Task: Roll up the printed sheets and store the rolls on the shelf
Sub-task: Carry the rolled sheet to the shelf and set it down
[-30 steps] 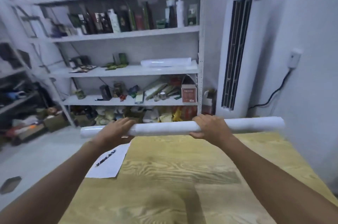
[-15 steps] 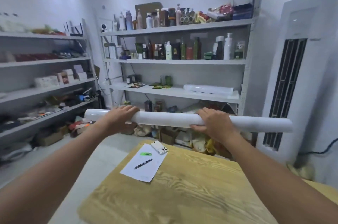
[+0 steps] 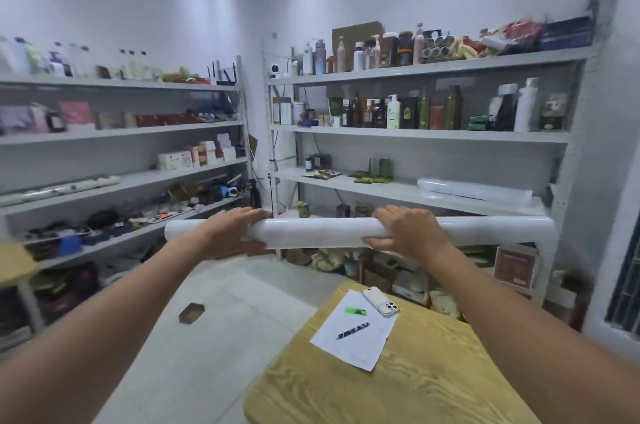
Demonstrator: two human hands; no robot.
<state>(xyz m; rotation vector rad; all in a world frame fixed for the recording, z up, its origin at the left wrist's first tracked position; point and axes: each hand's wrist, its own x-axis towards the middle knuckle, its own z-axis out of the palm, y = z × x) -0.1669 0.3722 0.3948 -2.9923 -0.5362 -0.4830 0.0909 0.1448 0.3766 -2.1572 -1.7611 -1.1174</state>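
I hold a long white roll of printed sheets level in the air, above the floor and the table's far corner. My left hand grips it near its left end. My right hand grips it right of the middle, fingers curled over the top and thumb under. Behind the roll stands a grey metal shelf unit. Another white roll lies on the right part of its third shelf.
The wooden table sits at the lower right, bearing a paper sheet, a pen, a green marker and a phone. A second shelf unit lines the left wall. A tall white air conditioner stands at the far right. Boxes crowd the floor under the shelves.
The roll came up off the table's far edge and is now carried at shelf height. The view rose and swung left, so the table dropped to the lower right and the left shelves appeared.
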